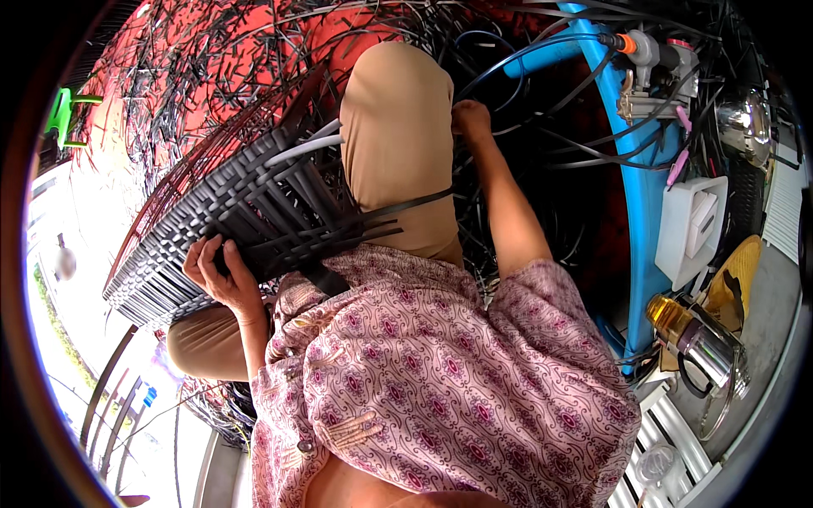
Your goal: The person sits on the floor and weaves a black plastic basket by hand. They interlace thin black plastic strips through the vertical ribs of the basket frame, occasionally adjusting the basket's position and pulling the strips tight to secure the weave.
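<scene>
A curved panel woven from dark grey plastic strips (190,227) lies slanted across my lap, to the left of my raised knee. My left hand (222,273) grips its near edge with bent fingers. Loose strip ends stick out at the panel's right end, and one long flat black strip (408,203) crosses my tan trouser leg toward the right. A pale grey tube (305,151) shows between the panel and my knee. Beyond the knee's right side, my right hand (472,120) is closed; its fingertips are partly hidden, and what they hold cannot be made out.
Black strip scraps (203,93) litter the red floor ahead. At right, a blue frame (631,195) stands beside a pneumatic tool with an orange fitting (648,55), a white plastic box (690,229) and a metal flask with an amber part (703,339). Loose strips (584,152) hang near my right arm.
</scene>
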{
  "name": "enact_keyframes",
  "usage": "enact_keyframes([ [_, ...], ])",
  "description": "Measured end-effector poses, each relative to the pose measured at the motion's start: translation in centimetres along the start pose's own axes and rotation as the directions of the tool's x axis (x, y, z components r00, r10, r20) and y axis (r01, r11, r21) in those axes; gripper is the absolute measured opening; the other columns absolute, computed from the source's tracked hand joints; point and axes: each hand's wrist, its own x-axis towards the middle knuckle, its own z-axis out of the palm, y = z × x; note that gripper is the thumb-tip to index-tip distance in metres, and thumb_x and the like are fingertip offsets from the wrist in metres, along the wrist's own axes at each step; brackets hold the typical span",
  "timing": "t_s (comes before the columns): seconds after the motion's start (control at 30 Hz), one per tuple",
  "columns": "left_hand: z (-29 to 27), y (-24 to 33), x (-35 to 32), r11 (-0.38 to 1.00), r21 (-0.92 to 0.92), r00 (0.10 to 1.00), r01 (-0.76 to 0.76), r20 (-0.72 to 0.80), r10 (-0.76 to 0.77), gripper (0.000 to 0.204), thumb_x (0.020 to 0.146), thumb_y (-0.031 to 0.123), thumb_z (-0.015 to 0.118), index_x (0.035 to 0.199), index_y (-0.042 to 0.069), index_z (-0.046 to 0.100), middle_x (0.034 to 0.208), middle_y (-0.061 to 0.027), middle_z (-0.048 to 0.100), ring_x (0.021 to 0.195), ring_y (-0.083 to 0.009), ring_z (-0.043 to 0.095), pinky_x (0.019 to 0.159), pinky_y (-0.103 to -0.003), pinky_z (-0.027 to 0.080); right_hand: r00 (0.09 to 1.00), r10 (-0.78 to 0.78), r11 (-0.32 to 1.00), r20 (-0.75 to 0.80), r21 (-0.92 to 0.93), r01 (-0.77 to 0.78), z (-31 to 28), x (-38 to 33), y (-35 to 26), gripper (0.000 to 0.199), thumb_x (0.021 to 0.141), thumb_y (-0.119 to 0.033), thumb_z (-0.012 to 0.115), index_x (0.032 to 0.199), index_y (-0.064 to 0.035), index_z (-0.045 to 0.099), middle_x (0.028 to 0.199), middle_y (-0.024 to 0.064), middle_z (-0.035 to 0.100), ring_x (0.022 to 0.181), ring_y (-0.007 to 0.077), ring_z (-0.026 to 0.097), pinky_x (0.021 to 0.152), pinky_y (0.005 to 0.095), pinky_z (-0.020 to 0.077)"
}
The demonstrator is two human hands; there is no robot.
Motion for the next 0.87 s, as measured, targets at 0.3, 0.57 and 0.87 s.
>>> enact_keyframes([
  [0.3,0.0,-0.2,-0.3,0.997,0.083,1.0,0.012,-0.03,-0.01,0.014,0.091,0.011,0.066,0.103,0.004,0.065,0.114,-0.0131,0.054,0.112,-0.0285,0.05,0.1,-0.044,0.039,0.923,0.209,0.908,0.322,0.286,-0.306,-4.7,11.8,12.9,0.011,0.084,-0.007,0.061,0.093,-0.0062,0.068,0.085,0.009,0.07,0.07,0.0243,0.07,0.057,0.0334,0.0572],
  [0.57,0.5,-0.9,0.7,0.994,0.107,1.0,-0.018,-0.02,0.02,0.015,0.091,0.01,0.065,0.104,0.003,0.065,0.115,-0.0137,0.054,0.109,-0.0282,0.051,0.098,-0.044,0.04,0.951,0.015,0.956,-0.309,-0.276,-0.105,-9.0,14.4,8.6,0.004,0.084,-0.013,0.066,0.084,-0.0091,0.068,0.066,0.0072,0.067,0.056,0.0211,0.066,0.05,0.0312,0.0502],
  [0.87,-0.3,-0.5,0.5,0.994,0.105,0.999,-0.03,-0.015,0.032,0.016,0.091,0.009,0.064,0.107,0.004,0.063,0.117,-0.0129,0.054,0.11,-0.0278,0.05,0.1,-0.046,0.038,0.964,0.032,0.36,0.262,0.897,-0.256,-12.4,18.8,8.8,0.019,0.095,-0.018,0.064,0.106,-0.0024,0.065,0.119,0.0161,0.067,0.117,0.035,0.061,0.082,0.0421,0.0601],
])
